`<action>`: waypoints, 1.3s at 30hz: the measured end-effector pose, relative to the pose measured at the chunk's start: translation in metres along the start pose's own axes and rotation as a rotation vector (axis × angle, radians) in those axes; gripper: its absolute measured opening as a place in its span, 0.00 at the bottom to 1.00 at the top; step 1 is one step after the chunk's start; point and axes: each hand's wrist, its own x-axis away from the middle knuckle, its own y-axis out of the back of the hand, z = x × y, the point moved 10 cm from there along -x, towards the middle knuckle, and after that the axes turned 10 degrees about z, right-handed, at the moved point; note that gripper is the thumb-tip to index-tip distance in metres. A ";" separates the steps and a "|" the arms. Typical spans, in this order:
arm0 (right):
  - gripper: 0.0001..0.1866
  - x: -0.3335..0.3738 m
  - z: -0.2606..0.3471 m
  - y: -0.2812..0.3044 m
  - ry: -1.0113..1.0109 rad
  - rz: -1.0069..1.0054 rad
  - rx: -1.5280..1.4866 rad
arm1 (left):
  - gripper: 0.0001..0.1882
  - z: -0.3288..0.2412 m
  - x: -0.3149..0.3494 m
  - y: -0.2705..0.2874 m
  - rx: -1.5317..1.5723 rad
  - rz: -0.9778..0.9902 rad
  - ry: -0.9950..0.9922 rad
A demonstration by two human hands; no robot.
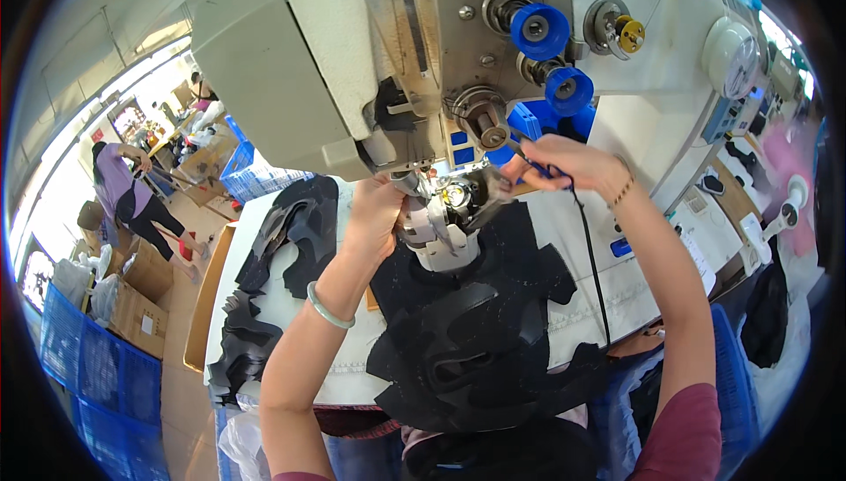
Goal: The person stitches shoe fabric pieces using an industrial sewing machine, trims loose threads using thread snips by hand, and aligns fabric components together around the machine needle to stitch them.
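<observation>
A post-bed sewing machine (441, 230) stands before me, its needle area partly lit. My left hand (377, 217) is curled against the left side of the post, just under the machine head; its fingertips are hidden. My right hand (568, 164) is closed around small dark-handled scissors (533, 162) on a black cord, to the right of the needle area. The tips point up and left, near a round metal tension part (485, 120). Black cut pieces (471, 322) are heaped around the post's foot and over the front table edge.
More black pieces (295, 230) lie on the white table (308, 358) at left. Blue tension knobs (539, 30) jut from the machine head above my right hand. Blue crates (101, 358) and cardboard boxes (139, 314) stand on the floor at left, where another person (132, 190) stands.
</observation>
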 end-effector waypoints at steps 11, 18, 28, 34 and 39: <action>0.25 0.020 0.006 -0.058 0.422 -0.726 0.185 | 0.09 0.000 0.001 0.004 -0.055 -0.061 0.008; 0.29 0.033 0.040 -0.079 0.268 -0.645 0.905 | 0.09 -0.006 0.005 -0.006 -0.012 -0.060 0.009; 0.20 0.046 0.091 -0.106 0.216 -0.704 1.308 | 0.08 -0.007 0.003 -0.006 -0.022 -0.013 -0.019; 0.16 0.022 0.110 -0.098 0.141 -0.533 1.384 | 0.08 -0.004 0.000 -0.007 0.039 0.017 -0.017; 0.23 0.019 0.094 -0.096 0.450 -0.073 0.633 | 0.08 -0.004 0.002 0.000 -0.018 -0.009 -0.010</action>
